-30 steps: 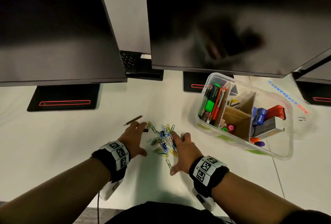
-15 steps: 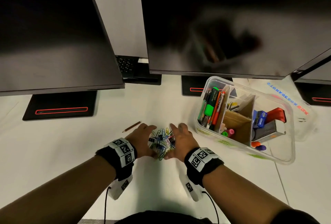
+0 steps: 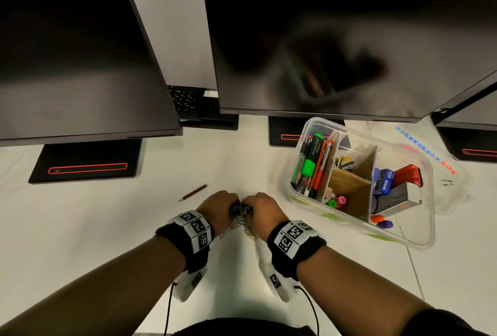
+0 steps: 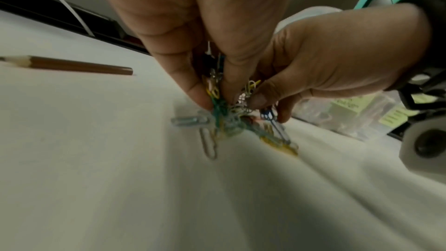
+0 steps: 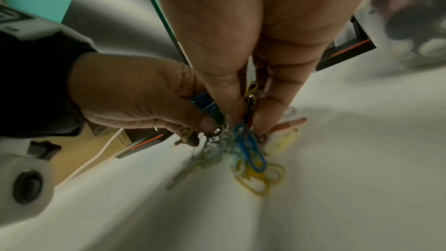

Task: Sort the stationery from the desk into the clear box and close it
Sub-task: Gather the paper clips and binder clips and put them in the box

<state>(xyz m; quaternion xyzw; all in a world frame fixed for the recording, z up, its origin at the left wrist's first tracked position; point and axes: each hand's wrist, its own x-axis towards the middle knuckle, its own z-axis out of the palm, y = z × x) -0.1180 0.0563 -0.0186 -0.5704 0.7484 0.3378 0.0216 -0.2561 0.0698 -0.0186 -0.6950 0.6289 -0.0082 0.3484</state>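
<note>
While pressed together over the white counter, left hand and right hand both clenched around one tangled bunch of coloured paper clips, fingertips of each pinching into the heap from opposite sides. Seen from the left wrist: green, yellow, blue and silver clips bunched under the fingers, a few silver ones splayed loose on the counter at 6 o'clock of the grip. Seen from the right wrist: a blue clip hanging down from the bunch, yellow ones lying flat just below it.

Lying at 10 o'clock of the hands, near but apart: a brown pencil, sharpened tip pointing toward 8 o'clock.

Standing open at 2 o'clock of the hands: clear box, split by cardboard dividers. Leftmost compartment packed with pens and a green highlighter printed "Faber-Castell". Middle section holding small pink and green bits; rightmost holding a blue packet, a grey stapler and something red, not clearly readable.

Resting beyond the box at 3 o'clock, partly behind it: clear lid, lettering mirrored, "STORAGE BOX" in blue and red.

Hanging above everything: dark monitors, black stands with red outlined strips
</note>
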